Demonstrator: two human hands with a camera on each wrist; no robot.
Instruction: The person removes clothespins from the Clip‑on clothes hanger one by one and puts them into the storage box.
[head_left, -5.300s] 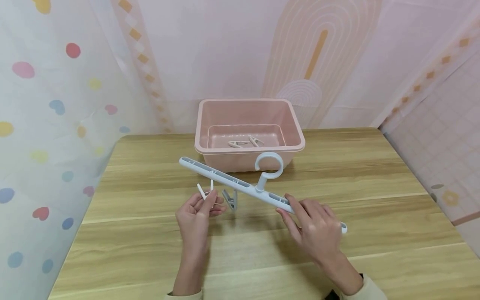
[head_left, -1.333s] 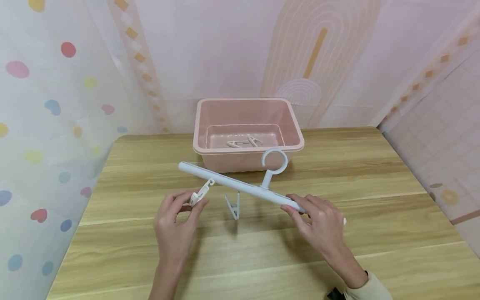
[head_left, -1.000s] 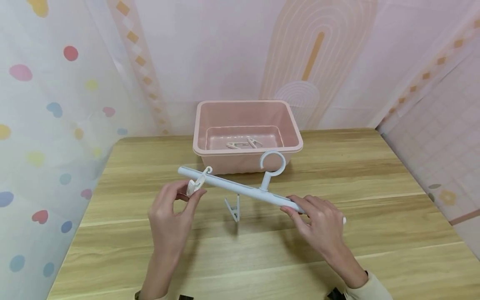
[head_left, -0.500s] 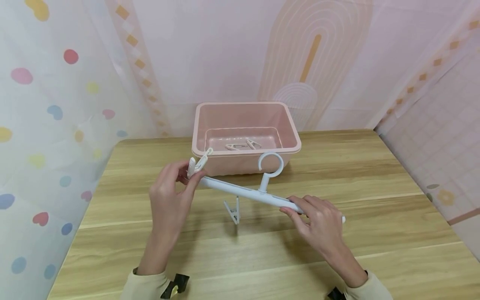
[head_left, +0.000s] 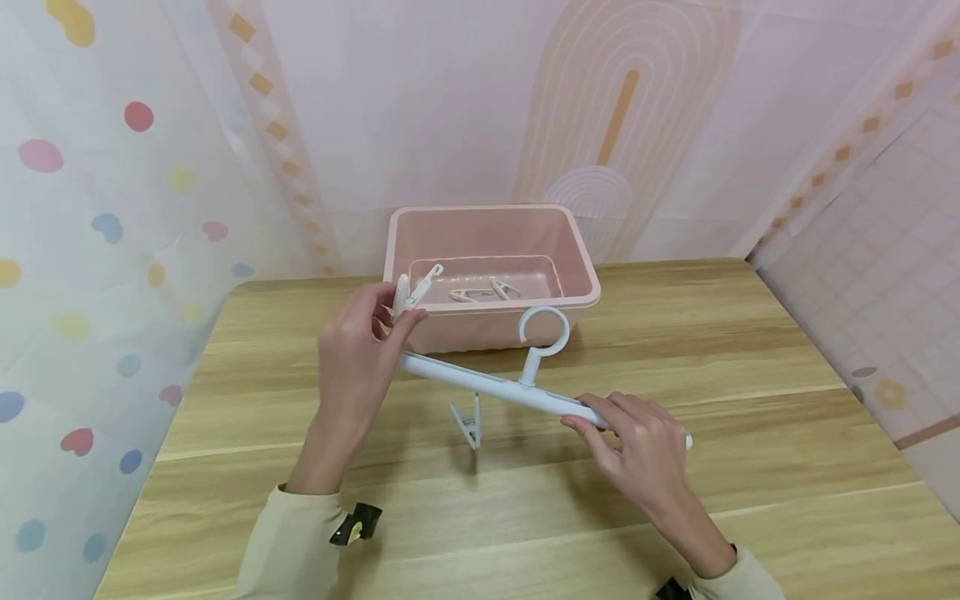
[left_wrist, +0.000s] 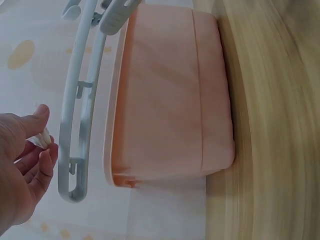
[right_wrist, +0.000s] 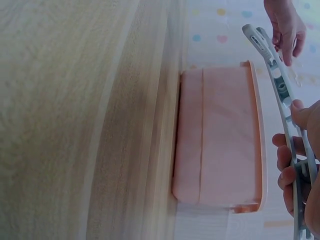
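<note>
My left hand [head_left: 352, 358] pinches a white clothes clip [head_left: 424, 287] with a hooked end between thumb and fingers. It is raised behind the left end of a pale blue hanger [head_left: 487, 384], and the clip overlaps the front rim of the pink basin in the head view. My right hand [head_left: 633, 446] grips the hanger's right arm and holds it up at a slant, its hook [head_left: 561, 329] upward. A blue-grey clip [head_left: 471, 427] hangs below the hanger's bar. In the left wrist view the hanger's slotted underside [left_wrist: 75, 125] shows small inner pegs.
The pink basin [head_left: 491, 327] stands at the back of the wooden table [head_left: 675, 333], against a patterned cloth backdrop [head_left: 420, 100]. Two pale clips [head_left: 504, 289] lie on its floor. A black strap piece [head_left: 356, 523] sits at my left sleeve.
My left hand has carried the white clip from below the hanger's bar up past its left end to the basin's front rim. The right hand keeps its grip, with the hanger turned slightly.
</note>
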